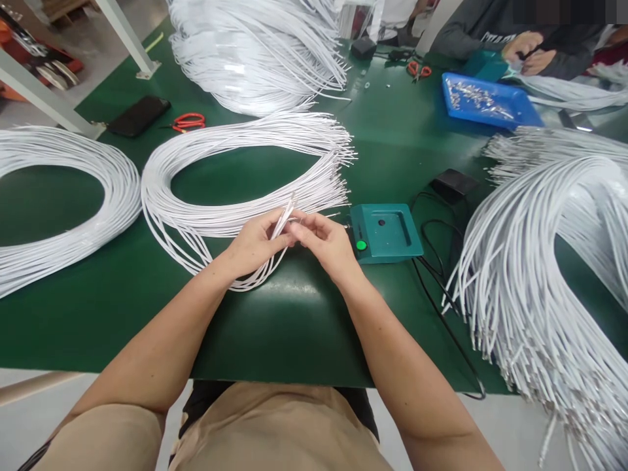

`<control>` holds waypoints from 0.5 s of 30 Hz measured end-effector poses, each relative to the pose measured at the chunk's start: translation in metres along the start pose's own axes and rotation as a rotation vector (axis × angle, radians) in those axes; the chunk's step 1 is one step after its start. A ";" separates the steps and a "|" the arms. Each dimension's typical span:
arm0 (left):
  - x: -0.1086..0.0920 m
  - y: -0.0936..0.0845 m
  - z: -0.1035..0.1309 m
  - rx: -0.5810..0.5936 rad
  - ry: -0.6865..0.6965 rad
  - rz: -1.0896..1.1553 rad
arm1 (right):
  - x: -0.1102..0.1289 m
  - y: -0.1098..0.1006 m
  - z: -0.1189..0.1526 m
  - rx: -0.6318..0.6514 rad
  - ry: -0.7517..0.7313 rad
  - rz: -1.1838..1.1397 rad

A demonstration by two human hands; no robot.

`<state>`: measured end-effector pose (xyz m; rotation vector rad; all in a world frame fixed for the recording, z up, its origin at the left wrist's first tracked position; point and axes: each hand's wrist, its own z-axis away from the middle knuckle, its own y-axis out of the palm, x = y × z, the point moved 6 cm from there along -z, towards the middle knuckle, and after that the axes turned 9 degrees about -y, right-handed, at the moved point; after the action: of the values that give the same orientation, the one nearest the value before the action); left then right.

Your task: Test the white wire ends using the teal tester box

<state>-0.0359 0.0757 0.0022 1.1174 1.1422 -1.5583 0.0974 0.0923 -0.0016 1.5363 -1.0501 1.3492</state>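
Note:
My left hand (261,241) is closed around a few white cables (283,222), their ends poking up above the thumb. From that grip the cables loop down and left towards a large coil of white cable (206,214) on the green table. My right hand (324,241) meets the left one, thumb and fingers pinched together at the cables; what exactly lies in the pinch is hidden. Just right of it sits a teal box (387,232) with a lit green button and a shallow recess on top.
Another cable coil (118,190) lies left, a big bundle (255,52) behind, and a draped bundle (520,261) right. Red-handled scissors (189,122), a black phone (139,116) and a blue tray (490,101) of small metal parts are farther back. A co-worker's hands (530,52) work at far right.

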 end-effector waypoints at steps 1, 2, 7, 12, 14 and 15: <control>0.001 0.000 0.000 0.015 -0.017 0.018 | 0.000 0.000 0.000 0.001 -0.007 0.016; 0.002 0.001 0.000 0.026 -0.036 0.033 | 0.000 -0.001 0.000 0.005 -0.016 0.039; 0.010 0.000 -0.001 0.086 -0.149 0.235 | 0.014 -0.004 -0.001 0.091 -0.295 0.436; 0.020 0.001 -0.003 0.130 -0.307 0.511 | 0.029 0.008 0.009 0.124 -0.719 1.034; 0.021 0.001 -0.004 0.127 -0.340 0.533 | 0.027 0.011 0.011 0.143 -0.768 1.126; 0.021 0.001 -0.004 0.125 -0.341 0.525 | 0.025 0.011 0.011 0.146 -0.767 1.129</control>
<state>-0.0383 0.0763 -0.0191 1.0714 0.4769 -1.3419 0.0929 0.0768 0.0232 1.6448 -2.6114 1.5328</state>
